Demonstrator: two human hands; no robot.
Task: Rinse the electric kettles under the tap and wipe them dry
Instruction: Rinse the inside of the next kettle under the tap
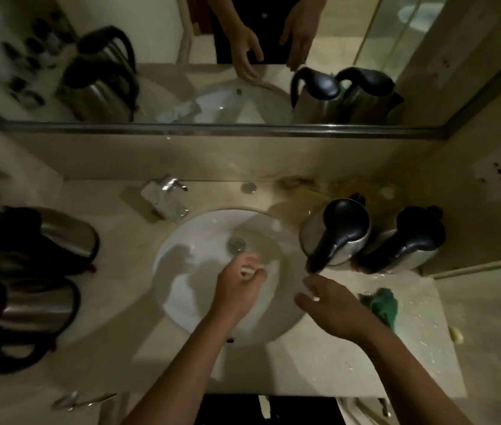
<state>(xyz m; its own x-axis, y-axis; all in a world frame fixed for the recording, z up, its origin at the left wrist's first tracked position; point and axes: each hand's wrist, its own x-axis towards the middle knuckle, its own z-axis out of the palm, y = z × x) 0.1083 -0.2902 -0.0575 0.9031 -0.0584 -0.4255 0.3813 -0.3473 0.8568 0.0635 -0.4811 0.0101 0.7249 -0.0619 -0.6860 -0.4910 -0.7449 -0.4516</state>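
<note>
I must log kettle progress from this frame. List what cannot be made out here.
1. Left hand, head view: motion blur hides whether its fingers hold anything.
2. Tap: blurred, so running water cannot be judged.
3. Left kettles: dark and lying near the frame edge; wet or dry is unreadable.
4. Right kettles: black lids hide the insides.
5. Green cloth: partly covered by the right hand.

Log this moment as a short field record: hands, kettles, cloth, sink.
left hand: over the sink, fingers loosely curled, holding nothing
right hand: open, just short of the nearer right kettle's handle
right kettles: two upright, lids shut
left kettles: two, lying on their sides
green cloth: on counter, right of hand
sink: no kettle inside
</note>
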